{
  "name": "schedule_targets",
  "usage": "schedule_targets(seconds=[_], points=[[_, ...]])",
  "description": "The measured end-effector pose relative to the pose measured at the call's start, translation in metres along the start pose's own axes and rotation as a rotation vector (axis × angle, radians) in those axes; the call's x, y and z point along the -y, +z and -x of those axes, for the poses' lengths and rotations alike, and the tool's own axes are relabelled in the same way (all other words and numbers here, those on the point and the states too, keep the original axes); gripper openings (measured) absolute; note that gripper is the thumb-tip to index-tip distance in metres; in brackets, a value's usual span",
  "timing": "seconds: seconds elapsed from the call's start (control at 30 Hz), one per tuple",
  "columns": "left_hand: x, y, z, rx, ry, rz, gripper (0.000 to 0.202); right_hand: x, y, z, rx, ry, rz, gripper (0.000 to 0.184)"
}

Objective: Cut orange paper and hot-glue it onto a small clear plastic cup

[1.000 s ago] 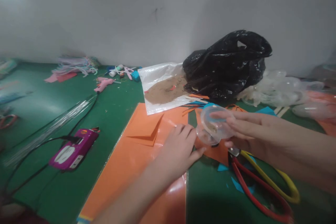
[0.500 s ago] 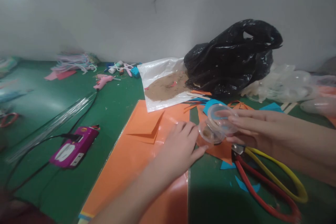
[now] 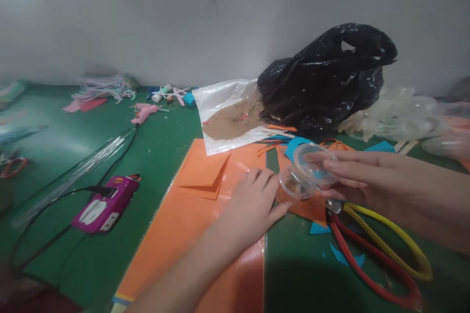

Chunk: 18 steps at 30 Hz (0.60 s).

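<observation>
My left hand [image 3: 259, 200] rests over the orange sheets, its fingers and thumb around the left side of a small clear plastic cup [image 3: 293, 188]. Something brownish shows inside that cup. My right hand [image 3: 350, 171] grips a second clear plastic cup [image 3: 312, 159], tilted just above the first, its open mouth facing me. The two cups overlap in view, so I cannot tell whether they touch. Below my right hand lie scissors [image 3: 336, 208] with one red and one yellow handle; their blades are mostly hidden.
Brown sand [image 3: 233, 120] lies on a white plastic sheet [image 3: 215, 146] beside a black plastic bag [image 3: 323, 83]. Orange paper [image 3: 205, 171] covers the middle. Leftward are a purple power box [image 3: 105, 205] with cables and a pink glue gun [image 3: 145, 113]. Clear cups [image 3: 407, 112] pile up at right.
The upper cup in my right hand has shifted slightly right and up from the lower cup. My left hand stays almost where it was.
</observation>
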State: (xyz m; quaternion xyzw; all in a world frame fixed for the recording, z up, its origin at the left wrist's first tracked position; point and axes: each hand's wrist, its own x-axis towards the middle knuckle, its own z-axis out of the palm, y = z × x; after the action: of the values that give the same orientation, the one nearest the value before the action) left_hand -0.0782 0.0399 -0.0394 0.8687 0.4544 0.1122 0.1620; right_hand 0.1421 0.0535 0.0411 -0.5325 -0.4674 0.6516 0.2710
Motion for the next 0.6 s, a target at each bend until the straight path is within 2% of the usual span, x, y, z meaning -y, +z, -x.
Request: schedule_targets(seconds=[0.1, 0.17, 0.43, 0.6], points=[[0.000, 0.000, 0.000, -0.008, 0.009, -0.011, 0.033, 0.001, 0.000, 0.001, 0.129, 0.031, -0.067, 0.025], [-0.001, 0.000, -0.001, -0.011, 0.014, -0.015, 0.033, 0.002, 0.000, 0.002, 0.151, 0.062, -0.076, 0.030], [0.000, 0.000, -0.001, -0.013, 0.006, -0.007, 0.036, 0.001, -0.006, -0.008, -0.008, 0.077, 0.240, 0.058], [-0.001, 0.000, 0.000, 0.001, 0.001, 0.008, 0.032, 0.000, -0.007, -0.012, -0.045, 0.060, 0.274, 0.052]])
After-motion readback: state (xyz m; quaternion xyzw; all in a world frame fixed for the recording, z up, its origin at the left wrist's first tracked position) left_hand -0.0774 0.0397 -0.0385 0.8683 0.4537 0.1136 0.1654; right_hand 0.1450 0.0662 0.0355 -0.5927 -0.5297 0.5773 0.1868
